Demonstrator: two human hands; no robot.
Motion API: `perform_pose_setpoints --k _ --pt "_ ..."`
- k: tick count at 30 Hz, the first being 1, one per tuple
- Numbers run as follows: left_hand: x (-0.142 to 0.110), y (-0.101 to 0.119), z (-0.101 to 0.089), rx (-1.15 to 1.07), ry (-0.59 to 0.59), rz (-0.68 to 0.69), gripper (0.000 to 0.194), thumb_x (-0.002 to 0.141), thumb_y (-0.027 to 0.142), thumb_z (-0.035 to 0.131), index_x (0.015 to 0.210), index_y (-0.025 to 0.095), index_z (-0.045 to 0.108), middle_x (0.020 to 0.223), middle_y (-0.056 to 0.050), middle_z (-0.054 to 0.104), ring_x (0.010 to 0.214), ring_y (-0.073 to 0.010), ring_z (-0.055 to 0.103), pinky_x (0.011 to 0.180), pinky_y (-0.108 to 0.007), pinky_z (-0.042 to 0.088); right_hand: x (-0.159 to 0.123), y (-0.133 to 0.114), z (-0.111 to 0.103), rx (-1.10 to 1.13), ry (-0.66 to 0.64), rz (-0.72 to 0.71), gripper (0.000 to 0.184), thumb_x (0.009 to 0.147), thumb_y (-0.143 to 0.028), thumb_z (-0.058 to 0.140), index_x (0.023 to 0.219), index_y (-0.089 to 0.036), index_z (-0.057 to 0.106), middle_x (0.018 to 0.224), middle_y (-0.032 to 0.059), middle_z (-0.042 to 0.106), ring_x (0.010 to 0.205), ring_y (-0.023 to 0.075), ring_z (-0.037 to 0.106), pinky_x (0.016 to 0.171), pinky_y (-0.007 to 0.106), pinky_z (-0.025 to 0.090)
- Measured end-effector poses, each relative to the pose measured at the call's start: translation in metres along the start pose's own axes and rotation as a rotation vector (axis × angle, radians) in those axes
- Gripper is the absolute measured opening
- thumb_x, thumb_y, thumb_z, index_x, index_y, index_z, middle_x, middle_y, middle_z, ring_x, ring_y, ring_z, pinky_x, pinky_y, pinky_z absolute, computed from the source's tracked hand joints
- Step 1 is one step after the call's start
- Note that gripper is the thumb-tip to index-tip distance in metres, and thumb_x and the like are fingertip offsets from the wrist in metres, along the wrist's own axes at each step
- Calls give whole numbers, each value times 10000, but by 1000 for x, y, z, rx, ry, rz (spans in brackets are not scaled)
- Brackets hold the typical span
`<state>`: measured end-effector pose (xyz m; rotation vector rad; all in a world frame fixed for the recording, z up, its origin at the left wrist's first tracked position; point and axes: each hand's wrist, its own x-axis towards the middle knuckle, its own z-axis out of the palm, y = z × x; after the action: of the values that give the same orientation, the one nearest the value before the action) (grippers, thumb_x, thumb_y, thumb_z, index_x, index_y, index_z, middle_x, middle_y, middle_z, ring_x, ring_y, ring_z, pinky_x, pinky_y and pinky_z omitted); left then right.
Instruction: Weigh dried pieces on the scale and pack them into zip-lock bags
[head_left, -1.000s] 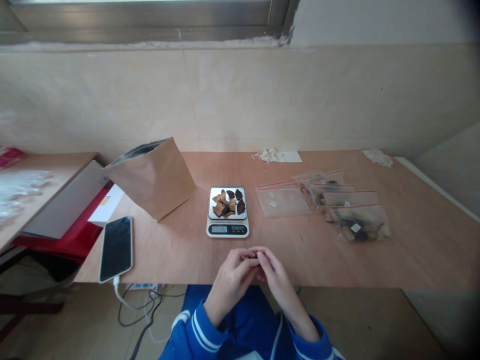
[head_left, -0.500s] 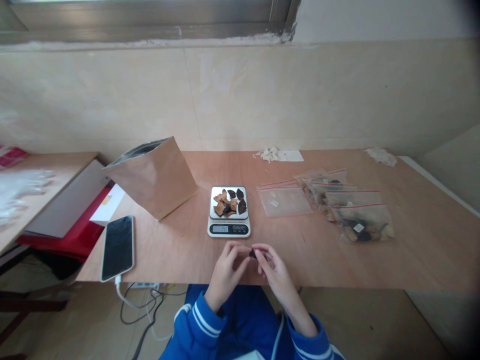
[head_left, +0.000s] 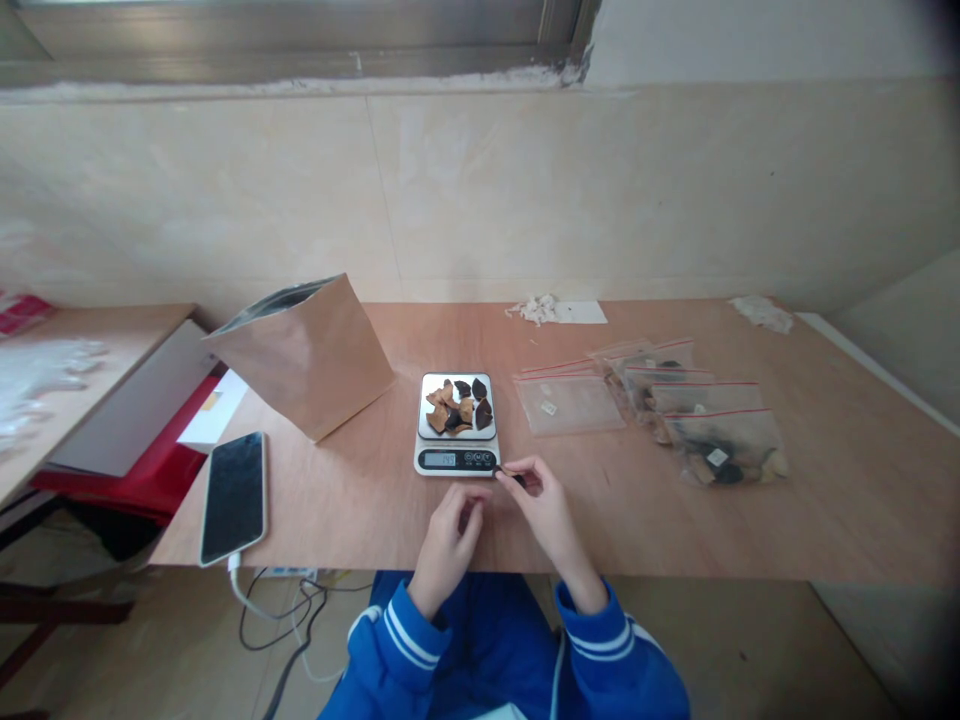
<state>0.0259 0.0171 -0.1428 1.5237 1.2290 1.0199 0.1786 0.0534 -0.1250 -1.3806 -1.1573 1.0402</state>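
A digital scale carries several dried brown and black pieces on its metal plate, and its display is lit. Beside the scale's front right corner, my right hand pinches a small dark dried piece between thumb and fingers. Just in front of the scale is my left hand, its fingers loosely curled, thumb a little apart, with nothing visible in them.
A brown paper pouch stands open at left, behind a phone on a charging cable. To the right lie a flat zip bag and several filled zip bags. White scraps lie near the wall.
My hands have come apart. The right one has moved up toward the scale's corner with the dark piece; the left has let go of it and stays near the table's front edge.
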Motion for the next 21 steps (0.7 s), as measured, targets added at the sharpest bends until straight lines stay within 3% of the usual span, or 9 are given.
perform_pose_setpoints --k 4,11,21 --pt "0 -1 0 0 5 11 210 962 231 433 1016 196 633 942 -52 629 853 -167 585 771 -271 442 29 -9 14 -211 26 -129 366 773 -567 649 785 -203 616 752 47 655 649 182 563 628 306 463" --pt "2 1 -2 25 -1 27 213 947 187 430 968 189 642 921 -49 621 840 -166 576 752 -263 429 53 -6 40 -317 61 -125 335 766 -526 642 803 -211 536 719 13 571 666 187 542 624 296 411" --pt "2 3 -2 32 -28 24 235 937 149 420 953 190 651 915 -47 603 804 -158 558 717 -262 410 58 -5 41 -367 44 -180 301 812 -480 632 862 -222 484 657 -42 459 618 163 493 621 284 381"
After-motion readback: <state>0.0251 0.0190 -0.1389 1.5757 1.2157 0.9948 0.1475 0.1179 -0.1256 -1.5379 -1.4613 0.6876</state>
